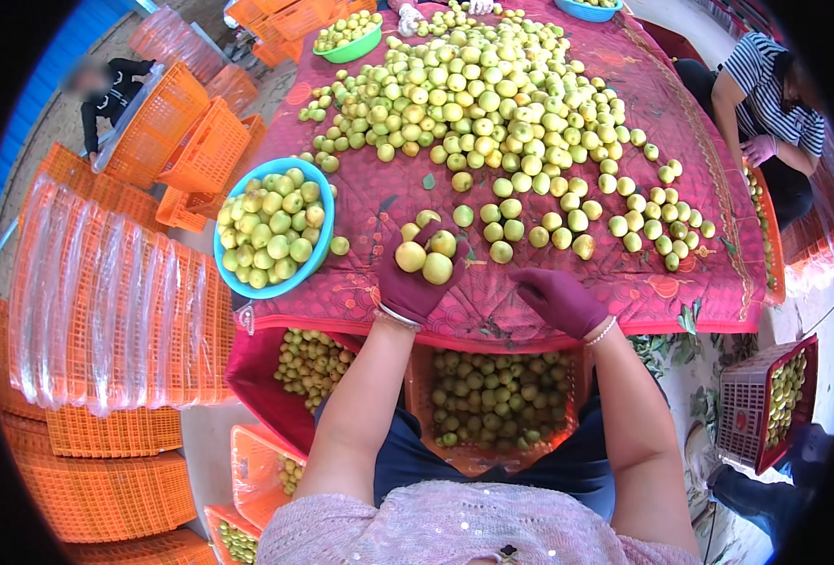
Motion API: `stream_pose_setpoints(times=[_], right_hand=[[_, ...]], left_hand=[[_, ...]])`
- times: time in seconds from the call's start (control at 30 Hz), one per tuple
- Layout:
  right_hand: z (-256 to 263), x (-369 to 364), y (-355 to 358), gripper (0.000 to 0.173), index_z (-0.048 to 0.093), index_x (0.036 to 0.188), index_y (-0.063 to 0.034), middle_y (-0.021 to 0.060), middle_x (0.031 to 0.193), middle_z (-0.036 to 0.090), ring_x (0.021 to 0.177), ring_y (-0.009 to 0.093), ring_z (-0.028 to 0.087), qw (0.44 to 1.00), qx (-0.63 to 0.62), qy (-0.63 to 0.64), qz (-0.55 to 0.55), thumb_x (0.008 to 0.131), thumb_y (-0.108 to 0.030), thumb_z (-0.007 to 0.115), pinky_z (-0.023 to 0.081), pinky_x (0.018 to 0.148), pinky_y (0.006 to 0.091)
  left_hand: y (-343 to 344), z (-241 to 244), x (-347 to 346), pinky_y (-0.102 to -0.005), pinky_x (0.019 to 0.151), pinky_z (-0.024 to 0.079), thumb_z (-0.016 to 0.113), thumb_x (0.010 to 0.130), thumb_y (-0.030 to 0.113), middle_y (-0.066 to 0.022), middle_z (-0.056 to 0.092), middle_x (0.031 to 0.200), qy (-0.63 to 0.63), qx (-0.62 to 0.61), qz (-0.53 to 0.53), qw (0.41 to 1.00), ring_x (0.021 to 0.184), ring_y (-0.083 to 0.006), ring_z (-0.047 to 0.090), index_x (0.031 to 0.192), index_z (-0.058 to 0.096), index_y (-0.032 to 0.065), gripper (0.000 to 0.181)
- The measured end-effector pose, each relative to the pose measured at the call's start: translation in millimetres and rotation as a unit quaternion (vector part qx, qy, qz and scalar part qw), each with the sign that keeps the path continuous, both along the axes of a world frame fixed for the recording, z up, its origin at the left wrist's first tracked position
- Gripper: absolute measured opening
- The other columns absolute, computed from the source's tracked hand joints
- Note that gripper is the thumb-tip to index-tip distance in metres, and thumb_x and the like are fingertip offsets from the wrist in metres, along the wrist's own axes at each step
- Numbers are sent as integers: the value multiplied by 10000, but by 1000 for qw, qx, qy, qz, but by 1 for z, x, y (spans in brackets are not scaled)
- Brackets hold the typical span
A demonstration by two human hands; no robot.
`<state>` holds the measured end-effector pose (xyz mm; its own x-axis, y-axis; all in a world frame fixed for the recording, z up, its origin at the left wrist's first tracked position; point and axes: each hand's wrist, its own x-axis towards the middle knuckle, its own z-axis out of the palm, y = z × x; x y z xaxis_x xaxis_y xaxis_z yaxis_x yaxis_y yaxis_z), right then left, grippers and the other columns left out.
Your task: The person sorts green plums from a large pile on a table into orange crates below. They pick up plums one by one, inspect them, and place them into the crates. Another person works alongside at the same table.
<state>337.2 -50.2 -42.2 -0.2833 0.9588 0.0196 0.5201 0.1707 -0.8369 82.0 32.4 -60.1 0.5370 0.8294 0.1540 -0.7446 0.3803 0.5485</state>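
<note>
My left hand (417, 282), in a maroon glove, is palm up with several yellow-green round fruits (437, 268) resting in the palm and against the curled fingers. To its right my right hand (561, 300), gloved the same, hovers at the near part of the table with no fruit visible in it; its fingers are held close together and their undersides are hidden. Beyond both hands a large heap of the same fruits (487, 102) spreads over a table with a red patterned quilted cover (388, 176). A blue basin (330, 219) full of fruits stands at the table's left edge.
An orange crate (420, 395) of fruits sits between my legs below the table. Stacked orange crates (106, 296) rise at left, some wrapped in plastic. A green basin (353, 51) stands at the far left. One person crouches at right, another is among crates at left; gloved hands show opposite.
</note>
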Motion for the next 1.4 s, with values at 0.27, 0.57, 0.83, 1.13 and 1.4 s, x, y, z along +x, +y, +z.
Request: stream_pose_setpoints(times=[0.27,0.57,0.83,1.13,1.4], right_hand=[[17,-40,-8,525,472,1312,-57,198,1186,574,1049,326,594,982,126,126,54,846,-186,676,477,881,406],[36,-35,-15,436,545,1236,-47,114,1048,641,924,192,630,962,-210,130,119,865,-243,664,515,768,317],[0,-30,-18,342,638,1130,-54,77,1005,687,917,158,647,924,-212,85,306,852,-252,663,511,825,298],[11,-25,-15,367,612,1163,-17,110,1061,671,976,188,635,948,-160,114,250,869,-232,658,496,868,314],[13,35,1,309,599,1143,-14,157,943,672,833,235,657,991,-82,-67,-86,875,-168,607,511,730,346]], left_hand=[[-67,19,42,-309,943,474,723,766,36,-80,574,1185,465,299,90,828,1104,-185,573,1229,467,42,529],[-100,33,28,-358,846,532,599,914,203,-111,600,1144,277,-165,-158,933,1003,-213,619,1246,506,50,377],[-30,4,8,-360,784,535,603,900,213,-105,613,1101,631,283,95,716,987,-224,615,1217,560,53,357],[104,-92,-25,-473,986,396,605,797,212,-133,470,1349,811,473,288,189,1243,-338,431,1169,596,106,387],[96,-8,-38,-532,1014,330,590,799,298,-191,565,1167,873,366,284,156,1138,-342,499,889,685,84,251]])
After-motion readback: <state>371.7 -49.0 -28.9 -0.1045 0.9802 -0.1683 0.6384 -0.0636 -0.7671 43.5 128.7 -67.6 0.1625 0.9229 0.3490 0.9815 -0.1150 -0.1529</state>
